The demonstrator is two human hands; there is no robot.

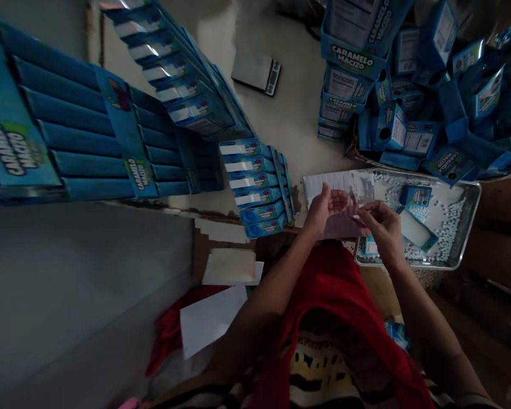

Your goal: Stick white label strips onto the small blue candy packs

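Note:
Above a stack of pale sheets (pixel 334 228) at the table's front edge, my left hand (pixel 327 208) is open with its fingers extended. Close to its right, my right hand (pixel 381 221) has thumb and fingers pinched on a thin, clear plastic piece (pixel 357 218). Its exact shape is hard to make out. Right beside my right hand stands a metal tray (pixel 472 221) with small white pellets (pixel 449 227), a small blue box (pixel 416 196) and an open box (pixel 417 228) filled with white.
Rows of blue boxes (pixel 262 187) line the table's left side. A small scale (pixel 258 74) lies farther back. Stacked boxes (pixel 344 85) and a heap of loose blue boxes (pixel 447 113) stand behind the tray. Papers (pixel 215 318) lie below the table at the left.

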